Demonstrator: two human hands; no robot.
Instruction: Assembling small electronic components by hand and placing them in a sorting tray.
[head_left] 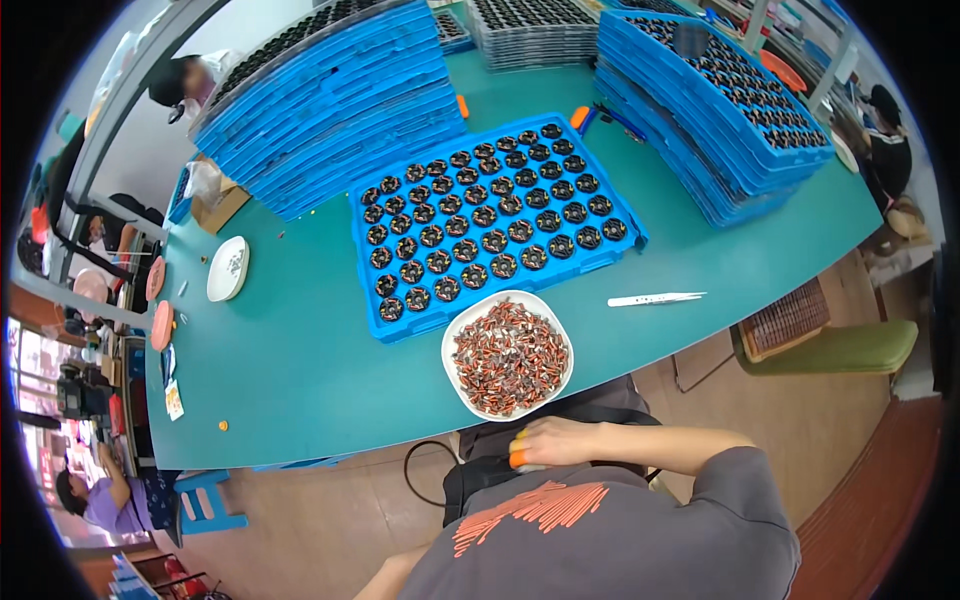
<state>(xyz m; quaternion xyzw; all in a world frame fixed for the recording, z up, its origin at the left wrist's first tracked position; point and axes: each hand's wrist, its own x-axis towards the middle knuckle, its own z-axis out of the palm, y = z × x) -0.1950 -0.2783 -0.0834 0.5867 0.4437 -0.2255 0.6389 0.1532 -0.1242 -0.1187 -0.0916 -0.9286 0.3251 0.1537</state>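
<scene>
My right hand [556, 443] is at my waist, below the table's front edge, by a dark bag or cloth [478, 482]. Its fingers are curled together, with orange and yellow covers on some tips; anything inside them is hidden. Only my left forearm [392, 575] shows at the lower edge; that hand is out of view. Just ahead of my right hand, a white bowl [449, 373] full of small copper-coloured and silvery parts stands at the table edge. Behind it lies a blue tray [375, 325] with rows of round black parts.
White tweezers [655, 299] lie right of the tray. Tall stacks of blue trays [340, 130] [690, 150] rise at the back left and right. A smaller white dish [229, 268] sits left on the green table [300, 370]. Pliers [620, 122] lie behind; a green chair [850, 350] stands right.
</scene>
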